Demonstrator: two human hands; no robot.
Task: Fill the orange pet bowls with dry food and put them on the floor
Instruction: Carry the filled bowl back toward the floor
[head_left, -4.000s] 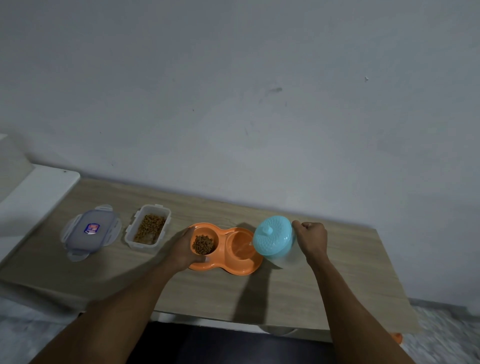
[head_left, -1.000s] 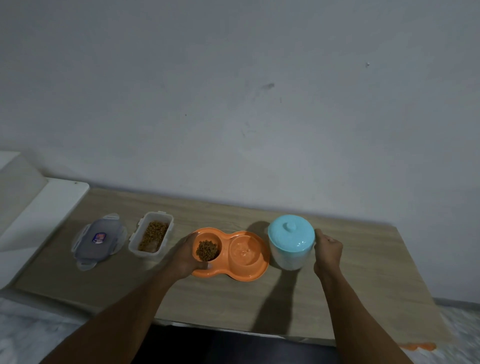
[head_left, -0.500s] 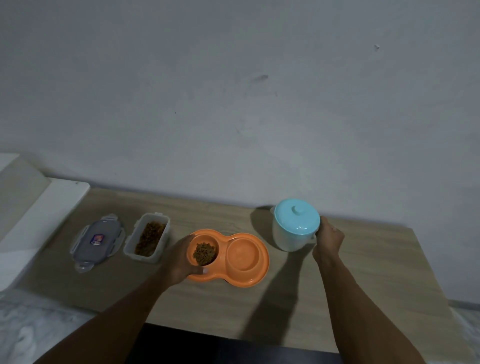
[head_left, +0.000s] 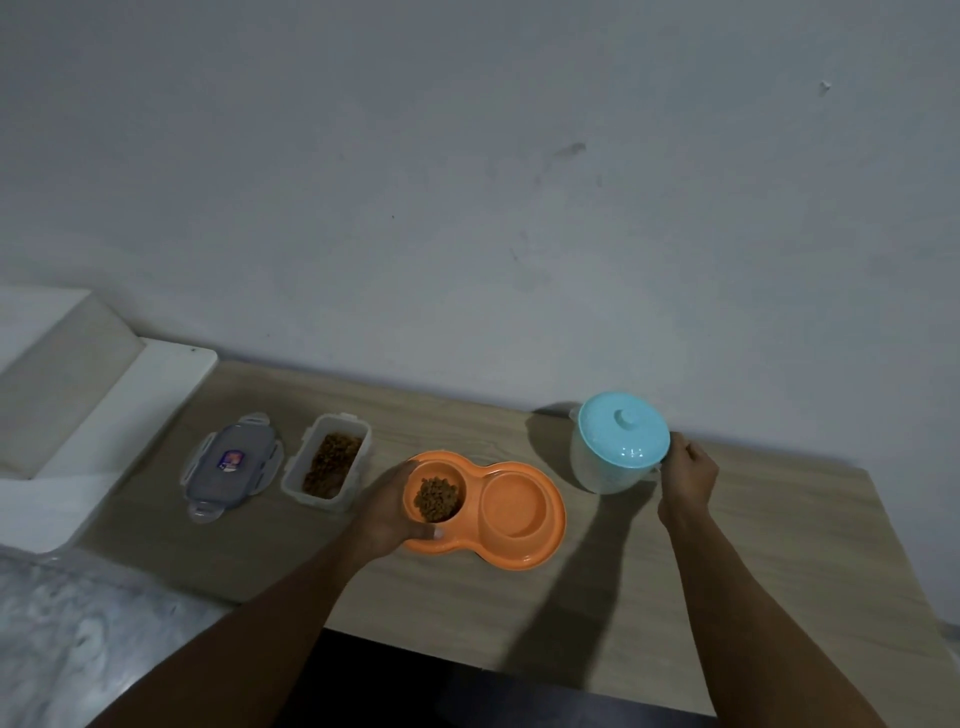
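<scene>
Head view, left hand (head_left: 387, 512) gripping rim of orange bowls (head_left: 519, 556), open tabletop (head_left: 789, 551) rightward

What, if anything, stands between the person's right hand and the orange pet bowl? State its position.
The blue-lidded jug stands on the table between them, just right of the orange pet bowl; the right hand holds its handle. The left hand grips the bowl's left end.
</scene>
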